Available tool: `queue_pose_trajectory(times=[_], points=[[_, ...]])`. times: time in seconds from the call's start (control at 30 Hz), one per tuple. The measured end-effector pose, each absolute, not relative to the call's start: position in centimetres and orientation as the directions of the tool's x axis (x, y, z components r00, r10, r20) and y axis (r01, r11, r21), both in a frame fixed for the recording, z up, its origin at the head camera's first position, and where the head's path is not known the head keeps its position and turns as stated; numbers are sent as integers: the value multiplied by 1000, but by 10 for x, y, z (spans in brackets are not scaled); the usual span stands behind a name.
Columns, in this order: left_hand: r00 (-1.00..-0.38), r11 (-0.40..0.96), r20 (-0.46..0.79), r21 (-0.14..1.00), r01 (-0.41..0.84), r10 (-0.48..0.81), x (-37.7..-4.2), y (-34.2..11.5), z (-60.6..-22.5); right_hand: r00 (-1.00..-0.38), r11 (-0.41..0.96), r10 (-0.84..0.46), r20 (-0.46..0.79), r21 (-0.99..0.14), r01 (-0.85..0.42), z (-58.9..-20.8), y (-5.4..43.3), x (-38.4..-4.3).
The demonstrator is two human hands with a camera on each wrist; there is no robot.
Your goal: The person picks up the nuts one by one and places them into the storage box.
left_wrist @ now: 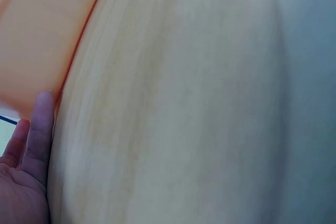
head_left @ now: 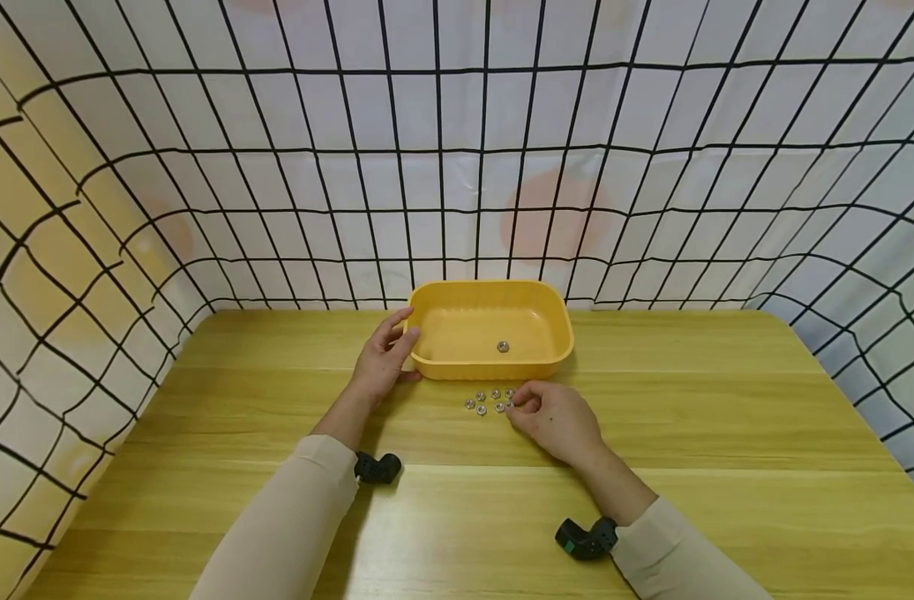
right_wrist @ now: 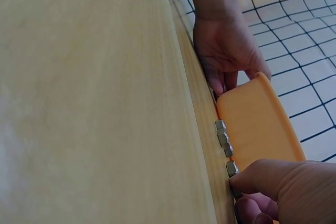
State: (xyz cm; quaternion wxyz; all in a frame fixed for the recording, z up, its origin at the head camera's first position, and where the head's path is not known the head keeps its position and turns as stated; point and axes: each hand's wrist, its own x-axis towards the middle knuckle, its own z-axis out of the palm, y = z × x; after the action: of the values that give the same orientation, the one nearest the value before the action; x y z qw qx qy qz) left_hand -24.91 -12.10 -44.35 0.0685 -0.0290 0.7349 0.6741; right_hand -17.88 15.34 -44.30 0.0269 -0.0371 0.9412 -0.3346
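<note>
A yellow plastic bin [head_left: 494, 371] stands on the wooden table, with one metal hex nut [head_left: 503, 347] on its floor. My left hand [head_left: 382, 358] rests against the bin's left end with its fingers fairly straight, touching the wall and rim. In the left wrist view its fingers [left_wrist: 39, 135] lie along the outer wall. In front of the bin several loose nuts [head_left: 481, 397] lie on the wood. At their right end my right hand [head_left: 557, 421] pinches a nut [right_wrist: 235, 191] between thumb and finger, partly hidden by the fingertips.
Behind and at both sides of the wooden table [head_left: 277, 533] rises a black wire grid [head_left: 442, 150] with pale cloth behind it. The bin stands near the table's far edge. Black wrist cameras [head_left: 377, 468] are strapped to both forearms.
</note>
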Motion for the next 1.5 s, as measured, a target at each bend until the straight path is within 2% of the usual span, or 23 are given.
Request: queue_pose_trajectory(times=[0.67,0.9,1.5], points=[[-989,101,-144,985,-139,41,-248,-121,-446,-992,748,-127,-19,-658,-83,-442,153,-178],[-983,103,-176,980,-170,56,-241,-119,-428,-987,728,-161,5,-674,-122,-440,152,-177],[-990,100,-137,986,-133,38,-249,-121,-445,-981,750,-196,13,-642,-159,-420,147,-171]])
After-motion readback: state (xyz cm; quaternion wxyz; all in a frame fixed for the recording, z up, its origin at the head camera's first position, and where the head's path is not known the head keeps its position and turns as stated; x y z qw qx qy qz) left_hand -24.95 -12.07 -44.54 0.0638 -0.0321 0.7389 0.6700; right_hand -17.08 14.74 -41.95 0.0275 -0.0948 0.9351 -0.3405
